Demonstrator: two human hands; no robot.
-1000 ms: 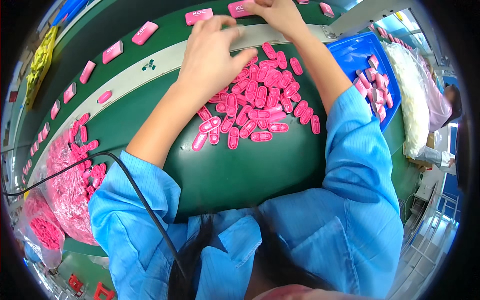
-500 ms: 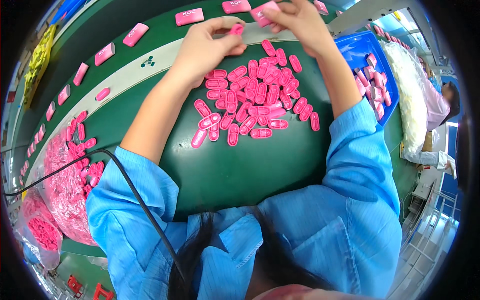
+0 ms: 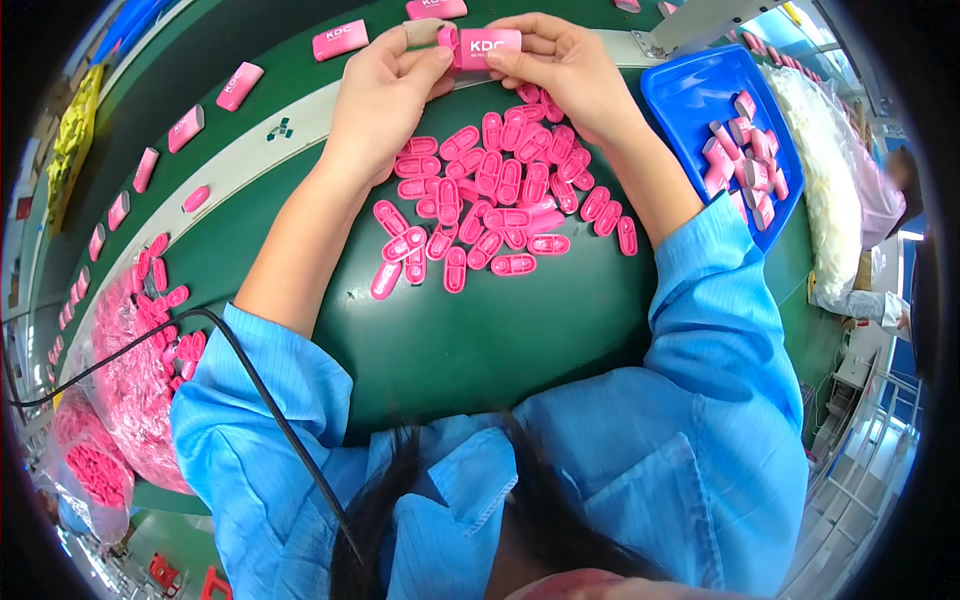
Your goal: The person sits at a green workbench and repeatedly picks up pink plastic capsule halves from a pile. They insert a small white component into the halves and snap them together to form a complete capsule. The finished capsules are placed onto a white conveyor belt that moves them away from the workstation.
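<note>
At the upper centre of the frame, the left hand [image 3: 385, 95] pinches a pink oval end cap [image 3: 447, 42] against the end of a pink casing [image 3: 489, 48], which the right hand [image 3: 577, 78] pinches between thumb and fingers; how far the cap sits in is too small to tell. Even pressure, with both pieces square and in line, should suit best. Loose end caps [image 3: 508, 182] lie heaped mid-frame on the green worktop [image 3: 480, 340]

Bright, even light; glints on the plastic bag [image 3: 128, 385]; edges bend (corners black).
</note>
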